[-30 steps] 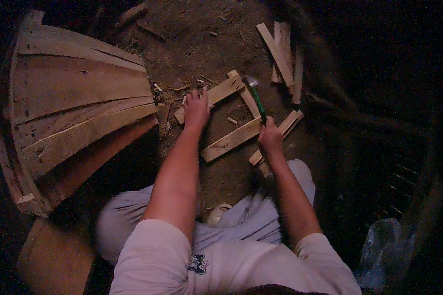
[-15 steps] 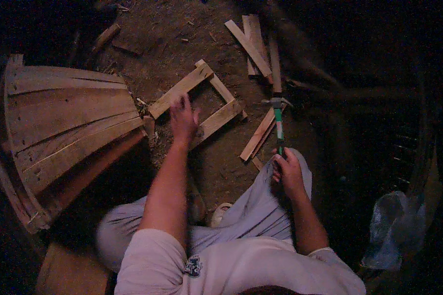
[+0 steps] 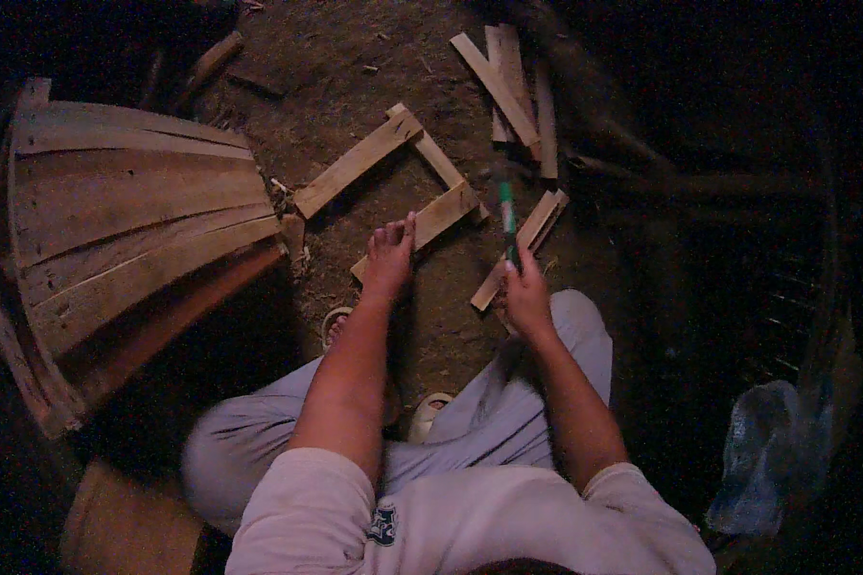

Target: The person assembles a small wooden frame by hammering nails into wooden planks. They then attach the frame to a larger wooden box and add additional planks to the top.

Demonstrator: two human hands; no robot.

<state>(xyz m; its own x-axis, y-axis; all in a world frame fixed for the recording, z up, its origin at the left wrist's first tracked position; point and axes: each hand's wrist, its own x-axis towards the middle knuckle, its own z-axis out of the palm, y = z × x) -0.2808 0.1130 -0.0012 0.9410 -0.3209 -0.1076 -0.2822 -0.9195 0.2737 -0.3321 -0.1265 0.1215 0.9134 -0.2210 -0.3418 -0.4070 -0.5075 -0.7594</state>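
Note:
A three-sided frame of pale wood slats [image 3: 357, 163] lies on the dirt floor in front of me. My left hand [image 3: 389, 257] rests over its nearer slat [image 3: 441, 217], fingers stretched out and a little apart. In my right hand [image 3: 527, 299] is a hammer [image 3: 508, 213], gripped by the lower handle; its green and white shaft points away from me and its head is blurred. Just beyond and beside that hand lie short wood strips [image 3: 544, 224], partly covered by the hand and hammer.
On the left stands a large slatted wooden crate [image 3: 144, 196]. Several loose boards [image 3: 513, 81] lie at the far right of the frame. A clear plastic bag [image 3: 762, 450] sits at the right, near dark beams. My sandalled feet [image 3: 431, 414] are close to the frame.
My left hand has moved from the frame's far slat to its nearer slat. My right hand has lifted the hammer off my knee and brought it leftward, toward the frame.

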